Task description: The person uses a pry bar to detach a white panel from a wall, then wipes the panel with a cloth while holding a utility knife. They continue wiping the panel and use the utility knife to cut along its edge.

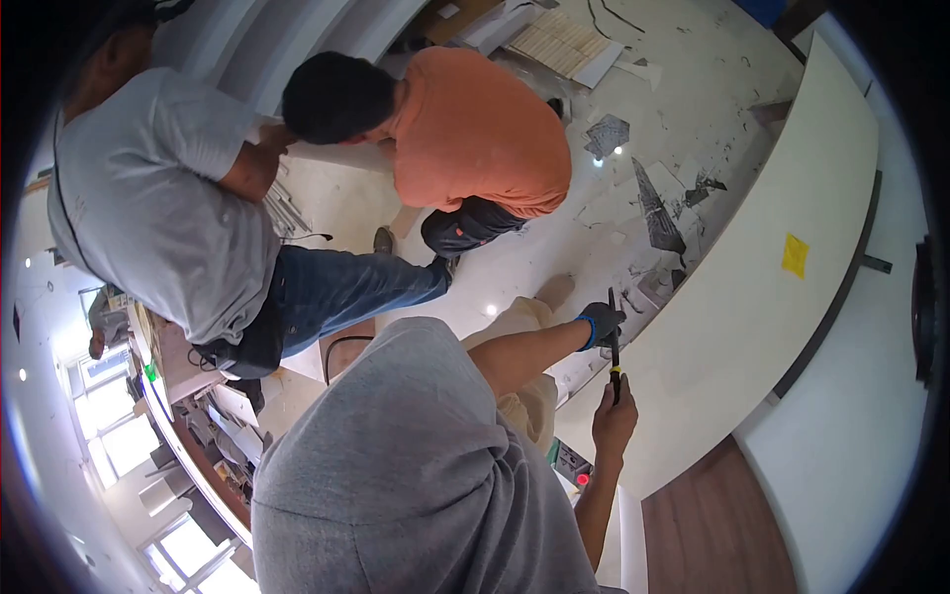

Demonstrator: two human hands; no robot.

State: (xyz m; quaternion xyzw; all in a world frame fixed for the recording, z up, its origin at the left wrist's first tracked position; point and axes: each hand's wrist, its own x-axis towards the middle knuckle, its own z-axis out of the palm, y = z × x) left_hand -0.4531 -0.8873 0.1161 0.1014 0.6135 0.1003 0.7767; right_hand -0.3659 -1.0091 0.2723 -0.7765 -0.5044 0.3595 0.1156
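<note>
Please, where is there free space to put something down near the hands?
The pale panel looks bare between the yellow patch and the right hand, and also beyond that patch, toward the picture's top. The floor alongside is crowded with dark scraps.

From where I stand, the gloved left hand (600,323) has its fingers partly hidden, and I can't fairly say whether they close around the dark tool (615,356) or only steady it. The tool's lower end disappears inside the right hand (616,424). The grey top (396,465) runs off the bottom edge and covers much of the pale trousers (534,411). The standing co-worker's (158,188) head is cut by the dark rim; the crouching co-worker's (485,129) hands are out of sight. By the right forearm, a red-ended item (583,480) is too small to name. The windows (117,421) wash out in glare, and the brown board (722,525) leaves at the bottom.
</note>
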